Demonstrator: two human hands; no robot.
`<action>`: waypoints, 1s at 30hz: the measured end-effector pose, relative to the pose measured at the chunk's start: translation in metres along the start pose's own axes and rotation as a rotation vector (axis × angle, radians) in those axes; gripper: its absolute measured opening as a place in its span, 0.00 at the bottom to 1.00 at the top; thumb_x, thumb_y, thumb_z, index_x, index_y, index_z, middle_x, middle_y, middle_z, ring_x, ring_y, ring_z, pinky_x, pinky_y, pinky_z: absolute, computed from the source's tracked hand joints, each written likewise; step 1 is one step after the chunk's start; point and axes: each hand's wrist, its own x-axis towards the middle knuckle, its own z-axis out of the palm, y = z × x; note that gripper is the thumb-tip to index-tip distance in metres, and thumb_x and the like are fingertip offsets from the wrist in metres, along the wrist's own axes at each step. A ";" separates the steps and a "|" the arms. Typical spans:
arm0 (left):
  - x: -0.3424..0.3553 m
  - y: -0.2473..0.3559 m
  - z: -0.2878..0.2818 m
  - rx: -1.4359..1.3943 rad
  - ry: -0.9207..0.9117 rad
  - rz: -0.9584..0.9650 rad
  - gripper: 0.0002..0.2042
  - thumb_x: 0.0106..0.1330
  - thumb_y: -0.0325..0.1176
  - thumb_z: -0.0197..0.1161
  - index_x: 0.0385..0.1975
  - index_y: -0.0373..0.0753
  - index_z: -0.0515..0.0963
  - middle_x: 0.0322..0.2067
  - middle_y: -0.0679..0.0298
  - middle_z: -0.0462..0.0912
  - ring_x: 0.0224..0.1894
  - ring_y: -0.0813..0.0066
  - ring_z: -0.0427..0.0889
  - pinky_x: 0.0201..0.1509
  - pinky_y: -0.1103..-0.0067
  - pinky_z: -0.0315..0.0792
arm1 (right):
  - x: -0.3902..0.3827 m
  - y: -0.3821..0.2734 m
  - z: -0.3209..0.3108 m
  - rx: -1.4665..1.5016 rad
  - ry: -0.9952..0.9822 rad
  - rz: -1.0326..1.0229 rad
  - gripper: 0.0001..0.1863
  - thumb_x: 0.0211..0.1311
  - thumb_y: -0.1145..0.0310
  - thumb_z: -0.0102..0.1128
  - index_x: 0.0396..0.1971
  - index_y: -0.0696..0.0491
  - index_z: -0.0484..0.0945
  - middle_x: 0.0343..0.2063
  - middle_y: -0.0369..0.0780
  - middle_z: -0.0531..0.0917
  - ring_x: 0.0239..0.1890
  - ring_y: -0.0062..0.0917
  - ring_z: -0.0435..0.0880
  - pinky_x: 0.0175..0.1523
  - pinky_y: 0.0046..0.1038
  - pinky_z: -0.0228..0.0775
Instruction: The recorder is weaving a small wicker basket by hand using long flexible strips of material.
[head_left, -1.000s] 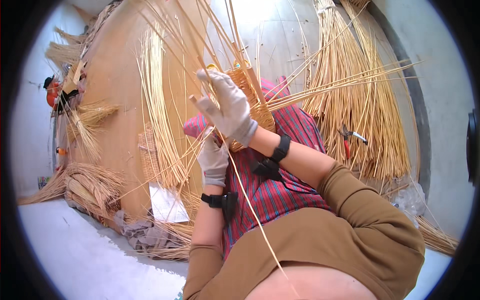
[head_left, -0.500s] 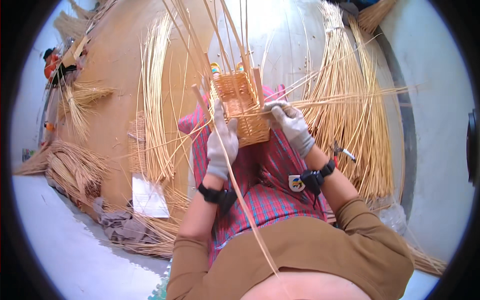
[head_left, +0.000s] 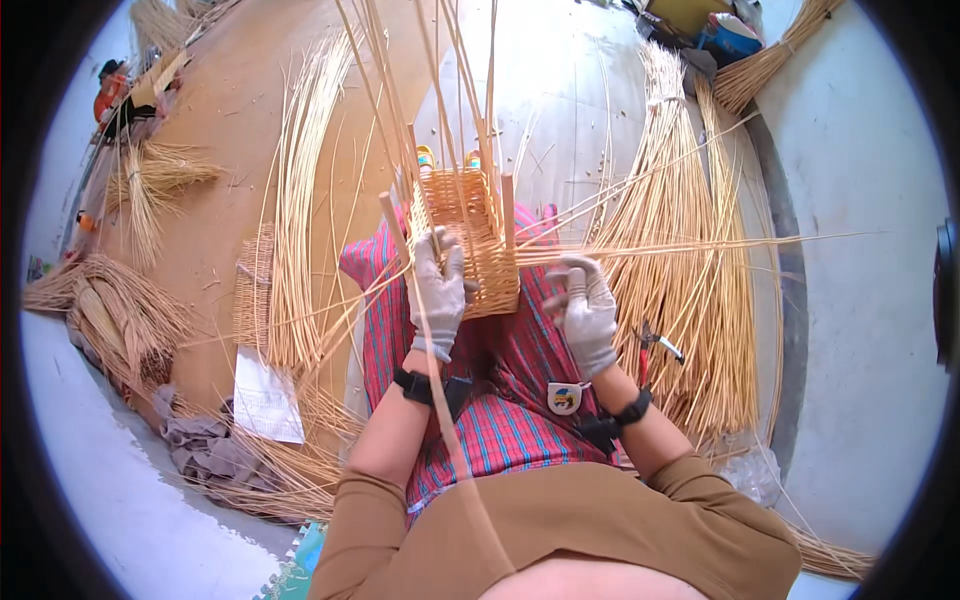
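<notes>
Wicker basket carried over far edge of striped lap cloth, near-left corner gripped by left hand. Right hand half-curled beside; blurred, grip cannot be told. Judged light, springy; best held at woven corners.

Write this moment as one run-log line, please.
basket: over striped cloth | left grip: at basket's left side | right grip: apart, right of basket | pruners: on sticks

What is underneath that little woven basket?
Around the woven basket, red striped cloth shows over the person's lap. What lies directly beneath cannot be seen, because the basket covers it. The left hand also hides part of its near left side.
</notes>
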 end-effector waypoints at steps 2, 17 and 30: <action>-0.003 -0.037 -0.023 0.562 0.157 0.680 0.14 0.74 0.30 0.62 0.56 0.38 0.71 0.45 0.64 0.80 0.28 0.81 0.83 0.31 0.81 0.79 | -0.019 -0.019 0.000 -0.216 -0.328 0.092 0.12 0.78 0.65 0.51 0.49 0.54 0.80 0.32 0.39 0.86 0.24 0.22 0.85 0.33 0.24 0.79; -0.005 -0.019 -0.104 -0.169 -0.232 -0.149 0.19 0.68 0.32 0.69 0.56 0.33 0.78 0.59 0.55 0.78 0.59 0.72 0.78 0.65 0.72 0.72 | -0.051 0.007 0.096 -0.491 -0.649 -1.007 0.15 0.58 0.66 0.71 0.46 0.43 0.86 0.34 0.38 0.84 0.36 0.34 0.85 0.39 0.35 0.79; 0.033 -0.046 -0.067 -0.293 -0.304 -0.109 0.09 0.70 0.26 0.65 0.47 0.42 0.75 0.49 0.69 0.77 0.50 0.80 0.74 0.58 0.79 0.71 | 0.046 -0.031 0.148 -0.671 -0.181 -1.001 0.25 0.68 0.73 0.60 0.64 0.45 0.74 0.42 0.44 0.88 0.37 0.39 0.88 0.41 0.35 0.81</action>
